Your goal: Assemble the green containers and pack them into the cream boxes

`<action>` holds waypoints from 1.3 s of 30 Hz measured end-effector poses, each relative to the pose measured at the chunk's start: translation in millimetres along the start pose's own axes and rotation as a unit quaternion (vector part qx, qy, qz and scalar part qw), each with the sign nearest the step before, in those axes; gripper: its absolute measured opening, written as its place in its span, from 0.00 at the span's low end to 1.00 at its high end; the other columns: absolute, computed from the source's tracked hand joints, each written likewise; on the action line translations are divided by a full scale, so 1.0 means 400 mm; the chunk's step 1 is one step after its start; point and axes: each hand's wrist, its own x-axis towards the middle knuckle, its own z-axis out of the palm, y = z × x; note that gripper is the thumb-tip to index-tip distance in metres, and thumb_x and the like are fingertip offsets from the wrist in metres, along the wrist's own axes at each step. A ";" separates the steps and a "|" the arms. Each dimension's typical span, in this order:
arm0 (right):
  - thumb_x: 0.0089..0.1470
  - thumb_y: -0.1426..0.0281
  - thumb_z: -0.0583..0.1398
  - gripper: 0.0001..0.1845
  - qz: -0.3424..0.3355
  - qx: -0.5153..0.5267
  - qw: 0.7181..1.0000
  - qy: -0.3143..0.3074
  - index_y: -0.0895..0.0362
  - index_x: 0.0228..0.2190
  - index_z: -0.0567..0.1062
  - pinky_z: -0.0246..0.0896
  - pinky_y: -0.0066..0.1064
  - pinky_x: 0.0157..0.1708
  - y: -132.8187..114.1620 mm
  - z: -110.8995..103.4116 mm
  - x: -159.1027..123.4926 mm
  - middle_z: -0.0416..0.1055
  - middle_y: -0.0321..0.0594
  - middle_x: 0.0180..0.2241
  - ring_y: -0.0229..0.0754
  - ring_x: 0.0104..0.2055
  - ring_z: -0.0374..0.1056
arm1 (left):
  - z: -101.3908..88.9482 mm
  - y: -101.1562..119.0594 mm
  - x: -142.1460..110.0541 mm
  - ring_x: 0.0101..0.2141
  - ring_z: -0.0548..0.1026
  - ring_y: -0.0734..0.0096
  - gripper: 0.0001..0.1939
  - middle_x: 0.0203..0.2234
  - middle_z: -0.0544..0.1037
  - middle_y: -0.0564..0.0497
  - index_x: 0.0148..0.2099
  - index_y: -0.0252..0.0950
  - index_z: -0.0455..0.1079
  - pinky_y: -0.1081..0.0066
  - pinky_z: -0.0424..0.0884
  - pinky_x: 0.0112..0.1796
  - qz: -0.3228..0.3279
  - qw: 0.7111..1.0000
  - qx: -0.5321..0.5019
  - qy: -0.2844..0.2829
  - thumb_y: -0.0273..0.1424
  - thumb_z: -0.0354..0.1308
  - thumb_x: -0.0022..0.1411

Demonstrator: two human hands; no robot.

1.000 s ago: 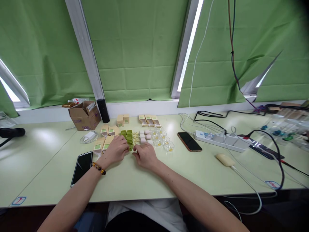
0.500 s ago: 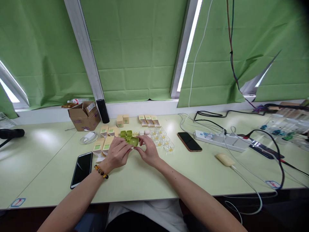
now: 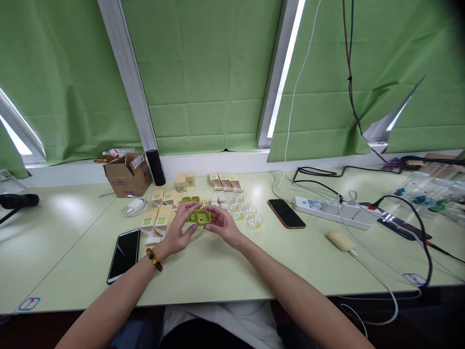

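Between both hands is a small green square tray (image 3: pixel 203 217), its hollow side facing me. My left hand (image 3: pixel 180 228) grips its left side, thumb at the front and fingers behind. On the right edge, my right hand (image 3: pixel 223 225) pinches it with thumb and fingers. Just behind stand more green square cups (image 3: pixel 191 199), partly hidden by the hands. Clear plastic cups with yellow bits inside (image 3: pixel 247 209) lie right of my right hand. Pale pink pieces (image 3: pixel 222 199) sit behind it. Open cardboard boxes with green windows (image 3: pixel 160 221) lie left of my left hand.
A white-edged phone (image 3: pixel 124 255) lies at left and another phone (image 3: pixel 286 214) at right. Further right are a power strip (image 3: pixel 337 213), a cream mouse (image 3: pixel 340 240) and loose cables. A cardboard carton (image 3: pixel 128 177) and a black cylinder (image 3: pixel 155 167) stand at the back left.
The green tray has been turned so its hollow side faces me more fully. My left hand has shifted its grip, with its fingers now raised behind the tray and the thumb in front.
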 end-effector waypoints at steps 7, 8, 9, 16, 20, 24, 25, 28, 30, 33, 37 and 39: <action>0.52 0.56 0.73 0.27 0.017 -0.006 1.000 -0.016 0.53 0.51 0.79 0.71 0.34 0.40 -0.003 -0.011 -0.004 0.78 0.44 0.47 0.45 0.46 0.73 | 0.008 0.004 -0.003 0.66 0.64 0.49 0.30 0.64 0.67 0.40 0.73 0.49 0.61 0.44 0.64 0.64 -0.010 0.998 -0.028 -0.049 0.30 0.57 0.72; 0.53 0.55 0.73 0.27 0.017 -0.013 1.000 -0.015 0.53 0.51 0.80 0.71 0.33 0.39 -0.003 -0.010 -0.003 0.79 0.44 0.46 0.44 0.44 0.73 | 0.008 0.003 -0.003 0.65 0.64 0.49 0.31 0.64 0.68 0.40 0.73 0.49 0.61 0.44 0.64 0.64 -0.013 0.998 -0.019 -0.058 0.29 0.58 0.72; 0.53 0.54 0.72 0.27 0.017 -0.022 1.000 -0.015 0.54 0.50 0.80 0.70 0.33 0.38 -0.003 -0.008 -0.002 0.79 0.43 0.45 0.44 0.42 0.73 | 0.009 0.002 -0.003 0.65 0.65 0.49 0.31 0.63 0.69 0.40 0.73 0.49 0.62 0.43 0.64 0.64 -0.019 0.998 -0.012 -0.062 0.28 0.60 0.70; 0.65 0.53 0.61 0.23 -0.055 -0.200 0.977 0.055 0.56 0.52 0.76 0.67 0.37 0.37 -0.013 -0.002 0.000 0.79 0.43 0.36 0.44 0.37 0.73 | 0.024 -0.027 0.011 0.52 0.74 0.58 0.24 0.51 0.76 0.44 0.55 0.41 0.72 0.59 0.72 0.53 -0.114 0.965 -0.215 0.094 0.30 0.74 0.57; 0.64 0.69 0.61 0.08 -0.110 -0.554 0.820 0.091 0.55 0.41 0.80 0.62 0.42 0.45 -0.015 -0.008 -0.008 0.80 0.46 0.37 0.50 0.43 0.70 | 0.019 -0.027 0.024 0.51 0.76 0.63 0.31 0.50 0.77 0.47 0.56 0.42 0.70 0.65 0.74 0.51 -0.173 0.896 -0.386 0.137 0.29 0.78 0.52; 0.59 0.78 0.61 0.11 -0.074 -0.715 0.695 0.031 0.56 0.38 0.83 0.58 0.43 0.47 -0.002 -0.014 -0.010 0.80 0.48 0.39 0.52 0.48 0.66 | 0.008 -0.018 0.023 0.50 0.79 0.63 0.33 0.51 0.79 0.47 0.59 0.42 0.69 0.66 0.75 0.50 -0.228 0.860 -0.436 0.137 0.28 0.77 0.54; 0.57 0.80 0.61 0.12 -0.063 -0.731 0.679 0.014 0.56 0.38 0.83 0.58 0.43 0.48 0.002 -0.016 -0.010 0.80 0.48 0.40 0.53 0.50 0.66 | 0.007 -0.018 0.022 0.50 0.79 0.62 0.31 0.51 0.80 0.46 0.58 0.41 0.70 0.65 0.75 0.50 -0.232 0.855 -0.443 0.136 0.28 0.76 0.54; 0.51 0.82 0.63 0.16 -0.049 -0.759 0.648 -0.048 0.56 0.39 0.84 0.56 0.45 0.53 0.008 -0.019 -0.010 0.80 0.48 0.47 0.55 0.56 0.63 | 0.008 -0.021 0.021 0.51 0.80 0.61 0.28 0.51 0.81 0.46 0.54 0.40 0.72 0.63 0.76 0.52 -0.231 0.845 -0.462 0.134 0.27 0.77 0.53; 0.52 0.82 0.63 0.16 -0.054 -0.764 0.638 -0.078 0.56 0.41 0.84 0.54 0.46 0.57 0.010 -0.016 -0.011 0.78 0.48 0.52 0.55 0.59 0.61 | 0.010 -0.023 0.022 0.51 0.80 0.60 0.28 0.52 0.81 0.46 0.54 0.40 0.72 0.62 0.76 0.53 -0.233 0.840 -0.469 0.139 0.26 0.77 0.52; 0.59 0.79 0.61 0.14 -0.064 -0.771 0.626 -0.102 0.55 0.42 0.84 0.52 0.48 0.59 0.015 -0.005 -0.013 0.77 0.48 0.54 0.56 0.61 0.60 | 0.011 -0.024 0.024 0.51 0.80 0.61 0.29 0.53 0.80 0.45 0.54 0.39 0.73 0.62 0.76 0.53 -0.237 0.840 -0.466 0.146 0.26 0.78 0.51; 0.65 0.77 0.58 0.12 -0.061 -0.780 0.613 -0.106 0.57 0.43 0.82 0.54 0.47 0.57 0.026 0.008 -0.012 0.78 0.49 0.50 0.56 0.59 0.62 | 0.014 -0.023 0.024 0.53 0.79 0.58 0.28 0.55 0.80 0.42 0.52 0.37 0.74 0.59 0.76 0.54 -0.235 0.846 -0.453 0.154 0.26 0.78 0.50; 0.65 0.78 0.58 0.12 -0.061 -0.784 0.610 -0.103 0.58 0.43 0.81 0.55 0.47 0.56 0.030 0.011 -0.010 0.78 0.48 0.48 0.56 0.58 0.64 | 0.016 -0.024 0.023 0.54 0.79 0.56 0.28 0.56 0.80 0.41 0.52 0.37 0.74 0.56 0.76 0.55 -0.229 0.848 -0.452 0.156 0.26 0.78 0.49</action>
